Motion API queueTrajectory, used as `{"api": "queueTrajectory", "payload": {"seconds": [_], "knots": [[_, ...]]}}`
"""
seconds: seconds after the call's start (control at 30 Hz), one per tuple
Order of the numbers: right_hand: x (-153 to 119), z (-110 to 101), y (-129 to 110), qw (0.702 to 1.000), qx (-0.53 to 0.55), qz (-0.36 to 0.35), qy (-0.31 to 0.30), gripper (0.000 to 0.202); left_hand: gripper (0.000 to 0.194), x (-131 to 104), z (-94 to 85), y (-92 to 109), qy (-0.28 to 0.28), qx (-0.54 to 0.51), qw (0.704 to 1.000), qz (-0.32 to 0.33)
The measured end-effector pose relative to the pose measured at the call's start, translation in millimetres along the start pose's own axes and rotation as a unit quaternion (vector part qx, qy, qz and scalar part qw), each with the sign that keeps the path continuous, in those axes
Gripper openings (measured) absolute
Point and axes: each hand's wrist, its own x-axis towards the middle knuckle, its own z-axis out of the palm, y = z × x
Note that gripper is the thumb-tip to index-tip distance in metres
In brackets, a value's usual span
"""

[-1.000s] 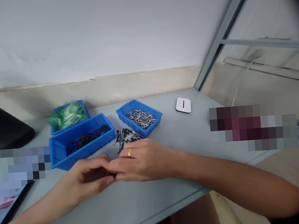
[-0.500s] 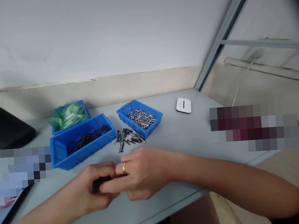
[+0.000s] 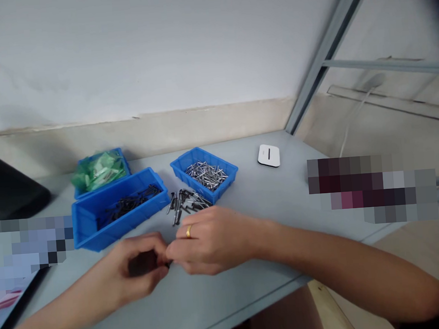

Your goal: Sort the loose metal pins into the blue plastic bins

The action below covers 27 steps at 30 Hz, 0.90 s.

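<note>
Over the grey tabletop my left hand [image 3: 140,268] curls its fingers and thumb around a small dark piece that is mostly hidden. My right hand [image 3: 212,242], with a gold ring, meets it there, fingertips pinched together at the left hand's fingertips. What the right fingers hold is hidden behind them. Just beyond the right hand lies a loose pile of dark and silver screws [image 3: 184,202]. A long blue bin [image 3: 115,232] with black screws [image 3: 132,203] stands past the left hand. Another blue bin [image 3: 224,184] holds silver nail-like pins [image 3: 207,174].
Behind the long bin sits a blue tray with green plastic bags [image 3: 101,170]. A white square device [image 3: 269,155] lies at the back right, near a metal frame post [image 3: 311,83]. A black object [image 3: 10,184] stands at the left. The table's front edge [image 3: 245,310] runs below my hands.
My right hand has moved slightly up and away, and its fingers have drawn together into a pinch. My left hand has shifted a little left, its thumb and fingers more visible.
</note>
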Motion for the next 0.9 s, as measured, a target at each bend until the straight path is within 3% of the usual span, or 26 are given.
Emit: {"api": "queueTrajectory", "payload": {"seconds": [0.1,0.27,0.53,0.9], "knots": [[-2.6,-0.6,2.5,1.0,-0.013,0.015,0.018,0.022,0.027,-0.2,-3.3,-6.6,-0.031,-0.054,0.998,-0.017],[-2.5,-0.6,2.9,0.999,-0.019,0.034,-0.005,0.022,0.032,-2.5,-4.1,-10.6,-0.026,-0.076,0.996,-0.033],[-2.8,2.1,3.0,0.998,-0.035,0.05,0.025,0.028,0.033,-4.7,0.3,-25.1,0.013,-0.075,0.997,-0.015],[-4.7,3.8,3.2,0.997,-0.045,0.06,0.004,0.027,0.028,-1.5,-4.3,-11.5,0.032,-0.077,0.996,-0.039]]}}
